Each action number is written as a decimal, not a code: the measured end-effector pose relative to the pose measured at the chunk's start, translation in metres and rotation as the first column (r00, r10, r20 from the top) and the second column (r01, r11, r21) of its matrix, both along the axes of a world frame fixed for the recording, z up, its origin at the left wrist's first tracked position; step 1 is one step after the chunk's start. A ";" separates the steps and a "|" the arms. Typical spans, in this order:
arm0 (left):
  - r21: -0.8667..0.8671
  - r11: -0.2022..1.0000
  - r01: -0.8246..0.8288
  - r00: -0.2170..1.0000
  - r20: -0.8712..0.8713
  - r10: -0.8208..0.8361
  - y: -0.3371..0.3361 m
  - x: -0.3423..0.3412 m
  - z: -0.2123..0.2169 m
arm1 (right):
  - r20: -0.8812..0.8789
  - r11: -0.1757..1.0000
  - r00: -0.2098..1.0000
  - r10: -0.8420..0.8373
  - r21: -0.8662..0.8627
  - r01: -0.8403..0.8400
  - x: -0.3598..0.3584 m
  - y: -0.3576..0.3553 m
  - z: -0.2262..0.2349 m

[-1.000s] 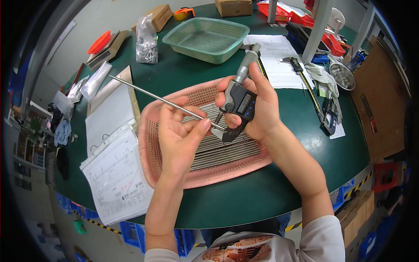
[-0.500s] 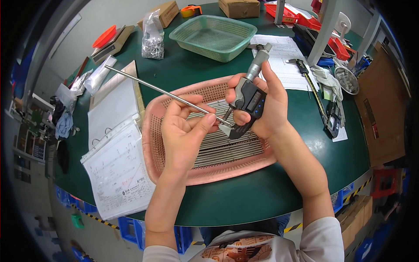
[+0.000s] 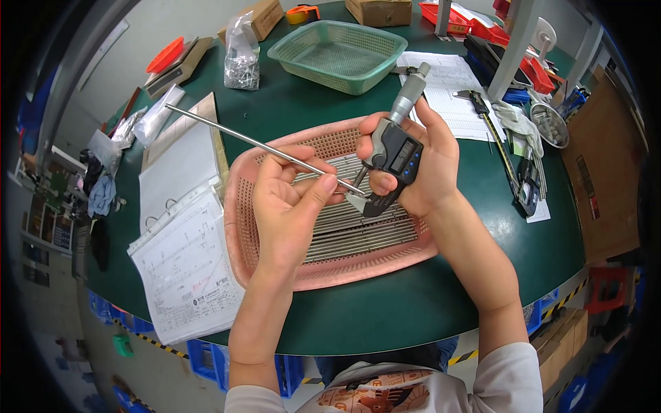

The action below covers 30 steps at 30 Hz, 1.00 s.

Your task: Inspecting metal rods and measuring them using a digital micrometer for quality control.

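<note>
My left hand (image 3: 288,210) pinches a long, thin metal rod (image 3: 237,135), which slants from the upper left down toward the middle. The rod's lower right end sits in the jaw of a digital micrometer (image 3: 394,155). My right hand (image 3: 430,162) is wrapped round the micrometer's frame, its thumb pointing up beside the grey thimble. Below both hands a pink plastic basket (image 3: 236,237) holds many similar metal rods (image 3: 365,241) laid side by side. My hands hide part of the basket and its rods.
A green basket (image 3: 385,76) stands beyond the pink one. An open ring binder with printed sheets (image 3: 186,268) lies at left. On the right are a caliper (image 3: 492,127), paper sheets (image 3: 454,103), white gloves (image 3: 516,122) and another micrometer (image 3: 528,193). A bag of small parts (image 3: 242,65) stands at back.
Both hands keep their grip on the rod and micrometer. The micrometer has turned and shifted very slightly; the rod's end stays in its jaw.
</note>
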<state>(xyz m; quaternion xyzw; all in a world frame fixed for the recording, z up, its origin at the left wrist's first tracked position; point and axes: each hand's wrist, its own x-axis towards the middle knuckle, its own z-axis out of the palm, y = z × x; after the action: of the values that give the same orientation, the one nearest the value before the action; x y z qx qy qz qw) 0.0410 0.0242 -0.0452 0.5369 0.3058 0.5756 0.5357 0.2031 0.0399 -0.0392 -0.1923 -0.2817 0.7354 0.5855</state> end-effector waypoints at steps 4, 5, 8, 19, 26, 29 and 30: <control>-0.004 1.000 0.018 1.000 0.005 -0.018 0.000 0.000 0.000 | 0.035 1.000 0.999 -0.026 -0.003 0.026 -0.001 0.000 0.000; -0.004 1.000 0.023 1.000 0.009 -0.023 0.001 0.000 -0.001 | 0.036 1.000 0.999 -0.023 0.001 0.023 0.000 0.000 0.000; -0.015 1.000 0.017 1.000 -0.011 -0.017 -0.001 0.003 0.002 | 0.051 1.000 0.998 -0.024 0.012 0.024 0.001 0.000 0.000; -0.031 0.999 0.013 1.000 -0.022 -0.014 -0.002 0.002 0.003 | 0.081 0.999 0.996 -0.038 -0.006 0.038 -0.001 -0.001 0.000; -0.027 0.999 0.018 1.000 -0.005 -0.018 -0.002 -0.002 0.003 | 0.041 1.000 0.999 0.014 -0.007 -0.014 -0.001 -0.001 0.001; -0.028 1.000 -0.006 1.000 -0.004 0.006 -0.001 -0.001 0.003 | 0.030 1.000 0.999 0.019 0.000 -0.019 0.001 0.000 -0.001; -0.028 1.000 -0.008 1.000 -0.004 0.008 -0.001 -0.001 0.002 | 0.021 1.000 0.999 0.027 0.002 -0.027 0.001 0.001 -0.002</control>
<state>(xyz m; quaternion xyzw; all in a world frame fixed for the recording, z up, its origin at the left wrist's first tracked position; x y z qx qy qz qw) 0.0402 0.0235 -0.0432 0.5290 0.3170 0.5724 0.5404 0.2038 0.0411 -0.0411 -0.1953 -0.2912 0.7409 0.5728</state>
